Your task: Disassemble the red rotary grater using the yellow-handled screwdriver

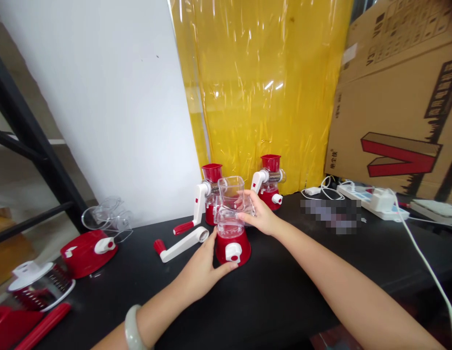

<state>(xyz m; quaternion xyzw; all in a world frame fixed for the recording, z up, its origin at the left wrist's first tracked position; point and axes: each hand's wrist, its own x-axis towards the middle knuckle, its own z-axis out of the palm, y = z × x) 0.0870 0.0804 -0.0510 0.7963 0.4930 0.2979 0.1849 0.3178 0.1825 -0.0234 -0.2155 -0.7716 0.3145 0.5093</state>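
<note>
Two hands are on one upright unit near the middle of the black table (284, 296): a clear housing (231, 187) over a red base (245, 248) with a white knob (233, 252). The left hand (204, 267) is curved around the base's left side, its thumb across the front; the right hand (260, 214) grips the housing's right side, fingers bent against the plastic. Just left lies a loose crank handle (184, 245). Behind stand two assembled graters, the left grater (212, 172) and the right grater (271, 163), each with a crank fitted. Farther left are another red base (85, 255), clear parts (113, 216) and a slotted metal drum (58, 282); well to the right, a power strip (364, 201) sits before a cardboard box (397, 97), and a yellow curtain (262, 87) hangs behind
</note>
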